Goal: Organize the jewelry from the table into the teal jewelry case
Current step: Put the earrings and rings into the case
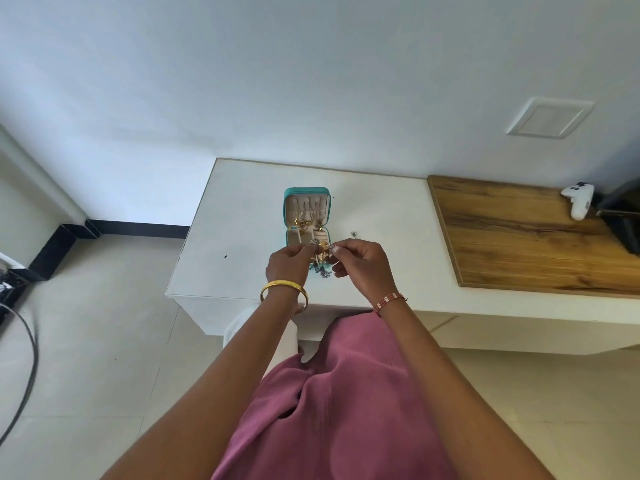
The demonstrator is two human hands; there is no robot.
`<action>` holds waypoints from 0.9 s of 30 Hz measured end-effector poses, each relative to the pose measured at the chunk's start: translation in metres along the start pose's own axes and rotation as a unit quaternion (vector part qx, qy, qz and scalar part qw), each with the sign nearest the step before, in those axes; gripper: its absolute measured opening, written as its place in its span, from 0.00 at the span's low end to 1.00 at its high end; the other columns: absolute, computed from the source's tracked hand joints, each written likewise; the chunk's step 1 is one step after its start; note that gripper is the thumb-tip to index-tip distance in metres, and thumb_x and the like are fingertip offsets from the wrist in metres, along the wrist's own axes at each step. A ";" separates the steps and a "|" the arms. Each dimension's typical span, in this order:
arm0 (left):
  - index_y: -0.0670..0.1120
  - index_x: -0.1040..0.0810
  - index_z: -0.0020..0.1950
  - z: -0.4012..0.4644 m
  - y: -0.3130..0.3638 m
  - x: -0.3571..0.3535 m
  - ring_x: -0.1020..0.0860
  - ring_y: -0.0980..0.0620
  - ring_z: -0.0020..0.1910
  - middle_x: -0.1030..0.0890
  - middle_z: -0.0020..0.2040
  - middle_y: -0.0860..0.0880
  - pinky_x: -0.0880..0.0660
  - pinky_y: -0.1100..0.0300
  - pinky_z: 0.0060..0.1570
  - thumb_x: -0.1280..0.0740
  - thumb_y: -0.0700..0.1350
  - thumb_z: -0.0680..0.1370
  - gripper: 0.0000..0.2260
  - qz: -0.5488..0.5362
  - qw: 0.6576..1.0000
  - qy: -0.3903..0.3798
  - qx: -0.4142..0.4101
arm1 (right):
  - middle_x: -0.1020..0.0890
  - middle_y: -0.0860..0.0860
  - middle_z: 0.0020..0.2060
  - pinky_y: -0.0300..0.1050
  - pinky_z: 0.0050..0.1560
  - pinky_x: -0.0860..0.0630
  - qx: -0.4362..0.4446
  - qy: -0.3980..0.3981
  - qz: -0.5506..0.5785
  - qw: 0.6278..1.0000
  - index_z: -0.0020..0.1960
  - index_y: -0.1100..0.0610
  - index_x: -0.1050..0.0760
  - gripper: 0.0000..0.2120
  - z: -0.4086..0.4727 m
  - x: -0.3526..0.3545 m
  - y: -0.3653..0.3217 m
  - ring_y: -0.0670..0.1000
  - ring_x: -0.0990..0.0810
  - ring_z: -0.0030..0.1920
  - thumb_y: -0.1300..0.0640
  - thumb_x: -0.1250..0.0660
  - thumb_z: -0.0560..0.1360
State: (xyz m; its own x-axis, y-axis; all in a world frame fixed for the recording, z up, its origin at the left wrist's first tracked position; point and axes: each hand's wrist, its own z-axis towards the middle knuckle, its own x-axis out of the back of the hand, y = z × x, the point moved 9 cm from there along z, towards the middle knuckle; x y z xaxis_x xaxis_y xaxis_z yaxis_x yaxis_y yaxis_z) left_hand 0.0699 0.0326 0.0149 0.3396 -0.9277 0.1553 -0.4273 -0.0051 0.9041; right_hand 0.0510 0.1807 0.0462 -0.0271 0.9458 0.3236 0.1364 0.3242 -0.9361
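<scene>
The teal jewelry case (286,213) lies open on the white table (242,209), its cream lid upright with chains and gold pieces hanging in it. Just in front of the case, my left hand (287,265) and my right hand (360,263) pinch the two ends of a silver necklace (322,268), whose dark dangling part hangs between them over the case's lower half. A small silver earring (354,233) lies on the table to the right of the case. My hands hide most of the case's lower tray.
A wooden board (519,237) covers the table's right part, with a white game controller (577,199) and a dark device (623,216) at its far end. A small dark speck (225,257) lies left of the case. Cables (20,341) run over the floor at the left.
</scene>
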 end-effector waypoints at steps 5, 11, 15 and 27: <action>0.42 0.17 0.49 -0.002 0.016 -0.001 0.25 0.48 0.45 0.18 0.45 0.44 0.30 0.61 0.46 0.35 0.44 0.75 0.09 0.022 0.997 -0.017 -0.071 | 0.17 0.60 0.48 0.43 0.51 0.24 0.069 -0.009 -0.099 0.993 0.55 0.63 0.21 0.11 -0.001 0.005 -0.015 0.49 0.22 0.41 0.65 0.37 0.75; 0.41 0.19 0.51 -0.002 0.021 -0.007 0.24 0.54 0.42 0.21 0.44 0.48 0.30 0.74 0.37 0.38 0.40 0.77 0.09 -0.005 0.991 -0.065 -0.115 | 0.19 0.55 0.41 0.34 0.42 0.25 0.085 -0.020 -0.083 0.993 0.51 0.64 0.19 0.09 0.002 0.011 -0.023 0.40 0.23 0.35 0.67 0.36 0.74; 0.38 0.18 0.48 0.001 0.015 -0.011 0.23 0.63 0.34 0.19 0.32 0.57 0.26 0.70 0.40 0.37 0.41 0.77 0.09 -0.013 0.990 -0.080 -0.118 | 0.19 0.54 0.38 0.30 0.36 0.23 0.070 -0.035 -0.034 0.996 0.50 0.66 0.20 0.08 0.006 0.011 -0.022 0.38 0.22 0.28 0.69 0.36 0.74; 0.38 0.18 0.49 0.005 0.027 -0.013 0.22 0.46 0.40 0.18 0.32 0.53 0.23 0.49 0.50 0.34 0.40 0.76 0.08 0.079 0.978 -0.089 -0.173 | 0.22 0.54 0.31 0.33 0.35 0.28 0.076 -0.048 -0.113 0.990 0.53 0.61 0.21 0.10 0.021 -0.004 -0.032 0.48 0.26 0.30 0.66 0.33 0.72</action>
State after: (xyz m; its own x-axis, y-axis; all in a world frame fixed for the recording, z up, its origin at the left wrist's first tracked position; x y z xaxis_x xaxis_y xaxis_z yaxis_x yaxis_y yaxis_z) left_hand 0.0496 0.0424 0.0353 0.1288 -0.9571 0.2595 -0.1433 0.2409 0.9599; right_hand 0.0264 0.1667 0.0721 -0.1357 0.8441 0.5187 -0.0334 0.5194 -0.8539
